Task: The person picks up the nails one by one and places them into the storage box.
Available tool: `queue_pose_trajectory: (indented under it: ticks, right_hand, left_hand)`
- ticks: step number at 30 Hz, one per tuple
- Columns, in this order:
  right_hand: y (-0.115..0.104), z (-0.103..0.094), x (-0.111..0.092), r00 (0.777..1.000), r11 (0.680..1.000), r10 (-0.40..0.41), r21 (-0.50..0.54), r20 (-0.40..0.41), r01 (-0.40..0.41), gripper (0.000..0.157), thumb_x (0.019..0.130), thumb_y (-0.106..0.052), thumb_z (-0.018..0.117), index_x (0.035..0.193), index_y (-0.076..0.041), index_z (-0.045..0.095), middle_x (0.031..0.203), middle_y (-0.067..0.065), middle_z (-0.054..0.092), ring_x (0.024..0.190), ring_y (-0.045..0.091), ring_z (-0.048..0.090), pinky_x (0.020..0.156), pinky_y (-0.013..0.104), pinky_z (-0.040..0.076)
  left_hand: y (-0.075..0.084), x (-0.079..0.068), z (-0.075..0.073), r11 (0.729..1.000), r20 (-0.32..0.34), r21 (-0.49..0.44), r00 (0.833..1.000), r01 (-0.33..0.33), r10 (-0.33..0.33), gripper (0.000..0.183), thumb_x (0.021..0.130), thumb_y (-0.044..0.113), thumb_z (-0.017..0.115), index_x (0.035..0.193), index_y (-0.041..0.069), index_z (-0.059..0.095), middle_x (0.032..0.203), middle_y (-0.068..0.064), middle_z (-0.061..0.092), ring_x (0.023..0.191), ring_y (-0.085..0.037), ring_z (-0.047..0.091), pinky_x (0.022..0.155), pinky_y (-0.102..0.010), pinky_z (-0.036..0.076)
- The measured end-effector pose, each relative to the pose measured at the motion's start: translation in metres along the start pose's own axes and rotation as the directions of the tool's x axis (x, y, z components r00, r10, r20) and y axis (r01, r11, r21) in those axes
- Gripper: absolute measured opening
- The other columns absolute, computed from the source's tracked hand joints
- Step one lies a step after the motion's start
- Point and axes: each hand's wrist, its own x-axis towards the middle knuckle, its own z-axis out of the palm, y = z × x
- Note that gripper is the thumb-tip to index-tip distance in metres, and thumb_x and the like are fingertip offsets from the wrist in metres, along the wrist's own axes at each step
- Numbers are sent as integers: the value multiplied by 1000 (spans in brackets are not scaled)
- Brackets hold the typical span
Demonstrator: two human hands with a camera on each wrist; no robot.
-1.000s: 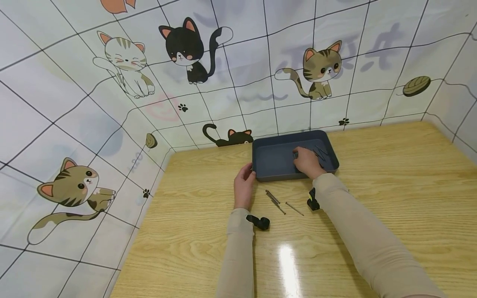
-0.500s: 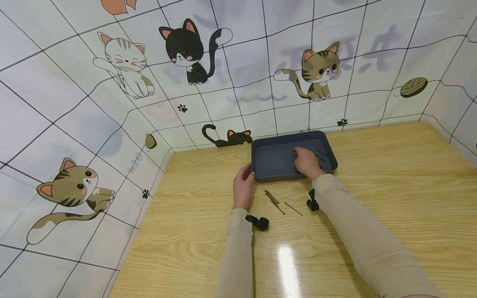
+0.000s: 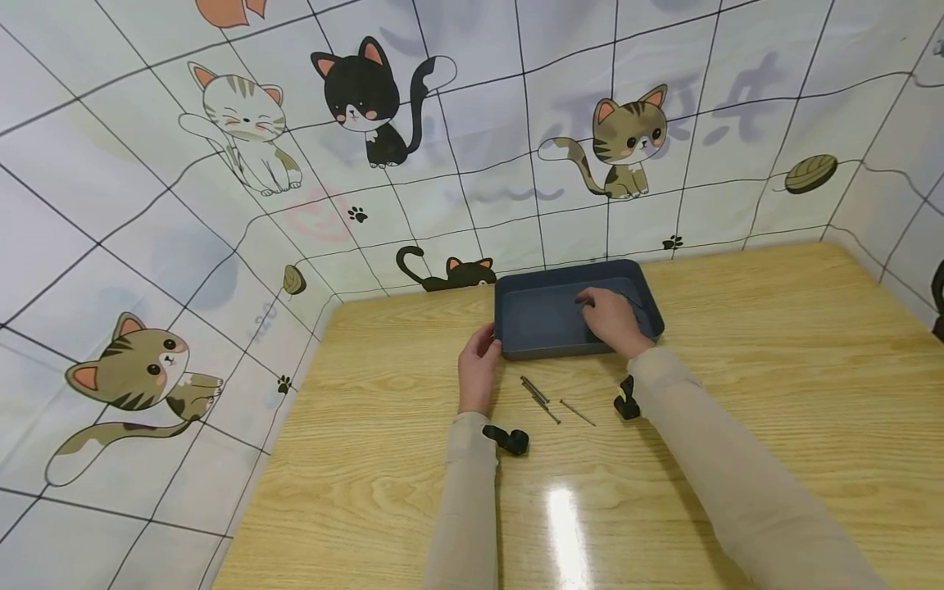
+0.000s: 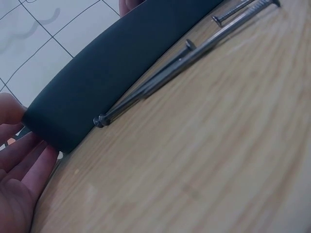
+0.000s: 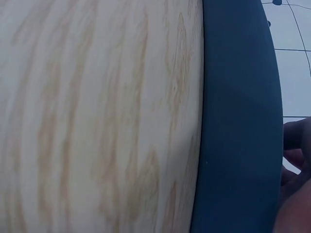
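Note:
A dark blue-grey rectangular tray (image 3: 537,321) lies on the wooden table. At its front left corner my left hand (image 3: 478,373) holds the wall; in the left wrist view its thumb is at the rim and its fingers (image 4: 24,155) lie along the outside. My right hand (image 3: 614,318) reaches over the front wall into the tray, thumb and index finger bent with a gap between them. I cannot tell whether the other fingers hold anything. A few thin dark nails (image 3: 633,301) show beside it in the tray. Several metal nails (image 4: 160,80) lie in front of the tray.
The wooden table (image 3: 369,459) runs back to a white wall sheet (image 3: 494,156) printed with cats and grid lines. A lone nail (image 3: 578,412) lies right of the other loose ones. Black camera mounts (image 3: 509,440) stick out from both wrists.
My right hand has shifted slightly inside the tray, and the gap between its thumb and index finger shows more clearly. The left hand stays at the corner. The head view has moved slightly.

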Motion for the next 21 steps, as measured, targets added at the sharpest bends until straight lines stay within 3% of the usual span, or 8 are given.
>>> queue_pose_trajectory:
  ticks: [3, 5, 11, 15, 21]
  right_hand:
    - [2, -1, -2, 1000, 1000, -5, 7, 1, 5, 31, 92, -10, 40, 118, -4, 55, 112, 16, 56, 80, 25, 53, 61, 35, 41]
    - [3, -2, -2, 1000, 1000, -9, 14, 3, 9, 30, 92, -11, 40, 118, -4, 55, 111, 16, 56, 80, 25, 55, 62, 36, 43]
    - [-2, -5, -7, 999, 999, -39, 28, 1, 39, 30, 93, -13, 42, 118, -5, 55, 110, 15, 56, 82, 25, 55, 65, 38, 44]
    - [-10, -8, -12, 997, 996, -70, 48, -8, 71, 29, 93, -14, 43, 117, -5, 56, 111, 14, 57, 90, 27, 54, 70, 42, 44]
    - [-18, -10, -22, 996, 991, -89, 102, -24, 91, 29, 93, -16, 46, 118, -7, 56, 112, 12, 56, 97, 28, 53, 74, 44, 44]
  left_hand:
    - [-11, 5, 1, 1000, -14, 11, 1000, 3, -3, 36, 90, 18, 53, 126, 14, 52, 125, -4, 52, 111, -15, 49, 90, -34, 42]
    - [-14, 6, 2, 1000, -24, 25, 1000, -7, 8, 36, 90, 19, 53, 126, 16, 53, 124, -2, 53, 109, -12, 49, 89, -31, 42]
    - [-3, 1, 0, 1000, -10, 12, 1000, -6, 6, 37, 90, 16, 53, 126, 10, 51, 125, -7, 52, 112, -18, 48, 90, -35, 41]
    - [-15, 6, 2, 1000, -28, 25, 1000, 3, -2, 36, 90, 17, 53, 125, 16, 53, 123, 0, 53, 108, -11, 49, 89, -32, 42]
    - [-16, 7, 2, 999, -38, 37, 999, -12, 14, 36, 90, 18, 54, 125, 16, 53, 122, 2, 54, 108, -10, 50, 89, -31, 42]
